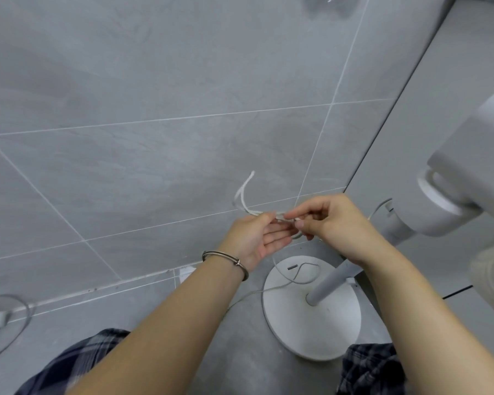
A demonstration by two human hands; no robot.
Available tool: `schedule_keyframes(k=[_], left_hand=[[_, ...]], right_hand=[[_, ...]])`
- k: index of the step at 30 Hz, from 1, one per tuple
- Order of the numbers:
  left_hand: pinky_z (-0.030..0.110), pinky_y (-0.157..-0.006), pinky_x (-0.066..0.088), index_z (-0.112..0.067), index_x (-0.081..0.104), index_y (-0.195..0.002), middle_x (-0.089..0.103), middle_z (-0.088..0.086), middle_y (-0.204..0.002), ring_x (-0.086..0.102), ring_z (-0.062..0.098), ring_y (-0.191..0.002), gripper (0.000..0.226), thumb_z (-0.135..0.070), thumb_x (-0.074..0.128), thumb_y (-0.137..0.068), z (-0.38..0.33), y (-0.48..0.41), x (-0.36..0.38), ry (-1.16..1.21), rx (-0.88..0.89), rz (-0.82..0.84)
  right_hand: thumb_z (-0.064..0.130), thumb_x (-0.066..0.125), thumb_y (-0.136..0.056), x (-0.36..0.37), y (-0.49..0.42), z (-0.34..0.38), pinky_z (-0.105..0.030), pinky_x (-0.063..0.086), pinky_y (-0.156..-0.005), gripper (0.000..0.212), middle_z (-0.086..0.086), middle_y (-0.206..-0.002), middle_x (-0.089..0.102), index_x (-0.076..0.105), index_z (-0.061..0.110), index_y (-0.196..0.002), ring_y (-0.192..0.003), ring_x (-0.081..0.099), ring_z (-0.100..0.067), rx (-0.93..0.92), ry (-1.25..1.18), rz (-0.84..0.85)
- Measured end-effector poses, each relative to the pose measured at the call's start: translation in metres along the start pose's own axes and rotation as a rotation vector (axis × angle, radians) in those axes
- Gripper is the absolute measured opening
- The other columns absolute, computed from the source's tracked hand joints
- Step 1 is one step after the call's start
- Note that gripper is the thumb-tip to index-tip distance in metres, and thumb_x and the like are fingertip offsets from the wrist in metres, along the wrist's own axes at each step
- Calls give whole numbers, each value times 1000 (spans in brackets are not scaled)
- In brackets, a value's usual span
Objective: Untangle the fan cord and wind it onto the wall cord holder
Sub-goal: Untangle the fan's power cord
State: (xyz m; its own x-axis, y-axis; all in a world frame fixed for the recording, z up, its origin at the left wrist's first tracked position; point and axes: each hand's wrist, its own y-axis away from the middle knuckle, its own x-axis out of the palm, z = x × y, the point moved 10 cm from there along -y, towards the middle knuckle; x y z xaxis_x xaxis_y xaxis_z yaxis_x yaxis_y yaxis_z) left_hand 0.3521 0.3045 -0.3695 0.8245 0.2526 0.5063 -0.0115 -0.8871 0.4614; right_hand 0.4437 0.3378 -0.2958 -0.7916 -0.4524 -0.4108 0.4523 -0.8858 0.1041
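The job is only at the start. The fan cord (251, 175) is in a knot, and the knot is up in the air in front of the gray wall (154, 81), held between both hands.

The left grip (257, 238) is turned palm up. Its top finger and thumb seem to pinch the cord, and its other fingers are spread out loose. The right grip (334, 223) is curled, and its thumb and first finger pinch the knot right beside the left fingertips. Two small loops of cord stick up past the hands. I think the hands are picking the knot apart, but it is not undone yet.

More cord hangs down from the hands. It lies in a bend on the round fan base (320, 323) and then runs off to the left over the floor (240, 352). So most of the cord is loose down there.

No cord is wound on anything yet. I cannot find the cord holder on the wall here, so I cannot tell where it is.

Left to do, I think: finish the knot, pull the cord straight, find the holder, and wind the whole cord on it
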Motion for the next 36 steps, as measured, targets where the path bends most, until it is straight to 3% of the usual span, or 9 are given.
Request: schedule_keyframes(k=[4,7,10,18,22,25,29,33,36], left_hand=[[23,-52,54,-5,54,-84,62,4,-55,64,12,-52,23,-7,37,-99,4,1,1,0,-46,-14],[15,-37,28,-9,56,-81,33,-9,-35,32,4,-29,30,-9,34,-99,-9,-1,-7,-289,-18,-34],[16,-38,21,-9,62,-76,24,-10,-39,20,5,-33,29,-13,42,-97,-39,2,-6,-497,173,-2],[15,-47,37,-13,53,-64,36,-10,-37,38,6,-36,35,-18,44,-97,-77,12,-13,-603,488,-114],[17,-43,39,-11,51,-62,40,-9,-39,39,7,-37,37,-21,44,-98,-74,6,-24,-439,438,-175],[27,-55,44,-14,50,-57,49,5,-50,47,17,-46,41,-26,45,-96,-80,7,-34,-808,488,-331],[36,-78,46,-7,56,-63,63,20,-79,58,33,-81,43,-32,44,-96,-65,1,-21,-1506,398,-287],[24,-77,47,-15,54,-55,66,15,-72,60,19,-72,43,-34,46,-93,-26,1,-6,-1436,187,137],[20,-74,44,-9,64,-87,61,1,-68,55,9,-65,23,-10,43,-96,-21,10,10,-1236,186,301]], right_hand=[[-3,58,-86,-11,-5,-4,-8,36,-46,32,-3,-61,57,69,25,-76,-47,43,-4,-11,72,-159],[-3,50,-88,-41,-2,-4,-9,33,-44,34,-6,-75,60,69,24,-79,-49,43,-6,-10,196,-411],[-4,41,-88,-59,1,-9,-24,46,-69,39,-4,-95,63,70,19,-99,-77,58,-20,54,430,-462],[-9,40,-79,3,-3,-40,-22,36,-55,53,3,-61,52,64,34,-59,-55,43,-11,137,755,275],[-12,41,-79,33,22,-23,-15,36,-60,51,2,-62,50,71,27,-69,-55,42,-2,34,510,602],[-5,46,-81,35,33,3,-12,33,-53,35,7,-57,47,71,18,-72,-52,38,-3,-66,148,683],[29,67,-77,7,20,22,-16,26,-46,12,7,-54,44,71,18,-77,-48,32,-7,-128,-332,460],[10,49,-94,-34,-5,-6,-22,24,-45,31,3,-46,40,63,11,-67,-42,30,-9,-27,-332,-145],[6,44,-96,-40,-6,-15,-20,33,-42,31,2,-49,48,65,14,-74,-42,38,-10,28,-120,-290]])
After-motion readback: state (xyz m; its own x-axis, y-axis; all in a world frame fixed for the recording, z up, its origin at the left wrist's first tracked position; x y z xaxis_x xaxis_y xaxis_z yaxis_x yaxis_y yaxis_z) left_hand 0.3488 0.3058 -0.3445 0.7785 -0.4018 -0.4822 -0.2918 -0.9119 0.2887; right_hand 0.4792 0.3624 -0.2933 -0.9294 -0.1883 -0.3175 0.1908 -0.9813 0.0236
